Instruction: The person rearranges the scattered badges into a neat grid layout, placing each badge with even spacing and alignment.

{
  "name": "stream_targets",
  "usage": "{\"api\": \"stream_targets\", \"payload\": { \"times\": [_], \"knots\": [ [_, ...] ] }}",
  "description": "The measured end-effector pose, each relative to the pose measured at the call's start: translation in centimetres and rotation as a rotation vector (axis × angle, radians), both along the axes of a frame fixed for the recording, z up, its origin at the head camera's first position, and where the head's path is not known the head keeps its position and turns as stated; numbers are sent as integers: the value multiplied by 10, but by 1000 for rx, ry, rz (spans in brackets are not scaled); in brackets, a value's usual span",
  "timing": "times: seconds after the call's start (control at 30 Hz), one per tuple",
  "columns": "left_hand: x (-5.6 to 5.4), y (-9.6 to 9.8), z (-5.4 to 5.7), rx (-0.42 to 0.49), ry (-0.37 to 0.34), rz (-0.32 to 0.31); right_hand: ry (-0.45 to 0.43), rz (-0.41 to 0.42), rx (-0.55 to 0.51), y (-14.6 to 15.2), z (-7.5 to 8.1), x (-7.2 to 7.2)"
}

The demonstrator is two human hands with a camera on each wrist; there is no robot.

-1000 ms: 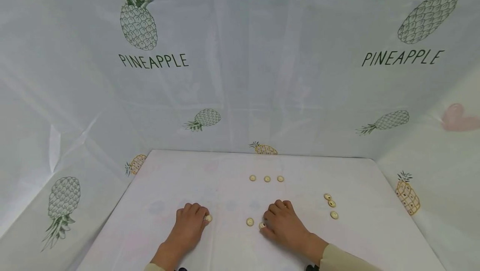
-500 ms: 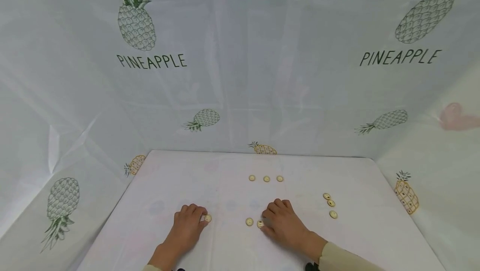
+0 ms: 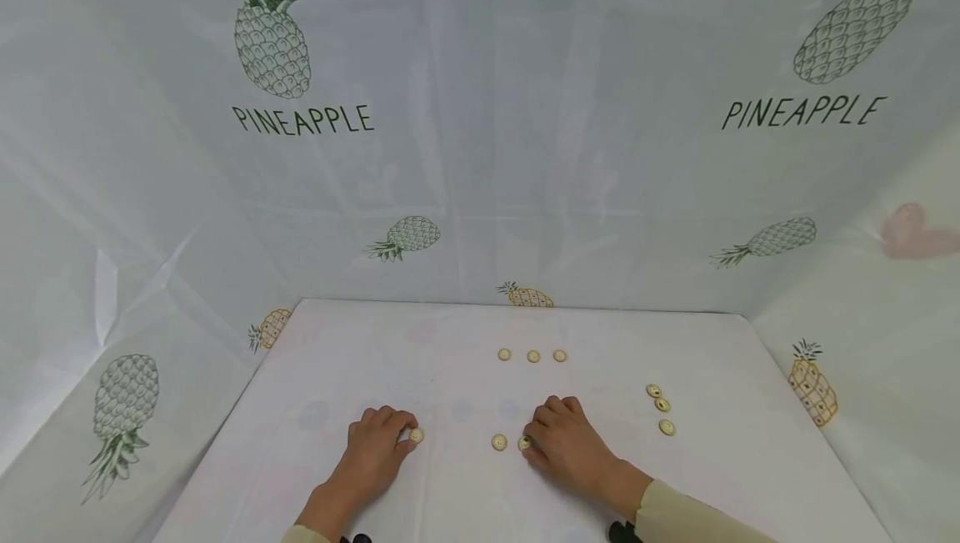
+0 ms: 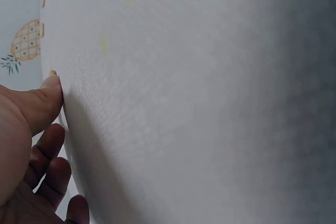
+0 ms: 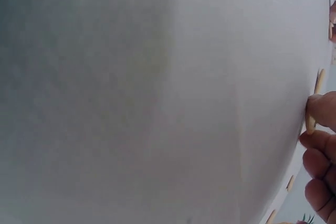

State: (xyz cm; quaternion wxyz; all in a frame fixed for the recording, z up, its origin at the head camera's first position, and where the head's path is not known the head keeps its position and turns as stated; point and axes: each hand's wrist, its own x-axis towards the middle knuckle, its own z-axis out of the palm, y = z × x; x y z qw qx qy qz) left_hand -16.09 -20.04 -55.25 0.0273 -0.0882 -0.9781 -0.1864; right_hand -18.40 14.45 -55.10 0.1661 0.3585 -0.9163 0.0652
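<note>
Beige sleeves are nearest, then both hands on the white table. The left hand has its grip pinched on a small cream disc; the right hand pinches a second disc the same way, probably because something that thin only offers edges to grab. A loose disc sits between them, close to the right one. Off right are three more discs, two touching or nearly. Farther back, three spaced discs make a tidy row, so presumably placed deliberately, then the pineapple sheet.

pale yellow discs; white tabletop, perhaps faintly blotched; pineapple-print backdrop.
</note>
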Motion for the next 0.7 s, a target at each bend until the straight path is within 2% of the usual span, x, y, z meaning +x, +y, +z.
{"api": "stream_targets", "payload": {
  "times": [0.13,0.27,0.7],
  "knots": [
    [0,1,1,-10,4,2,27,-13,-1,5,1,1],
    [0,2,1,-13,3,7,38,8,-21,9,-2,-1],
    [0,2,1,-18,15,8,-24,-23,-9,7,-3,-2]
  ]
}}
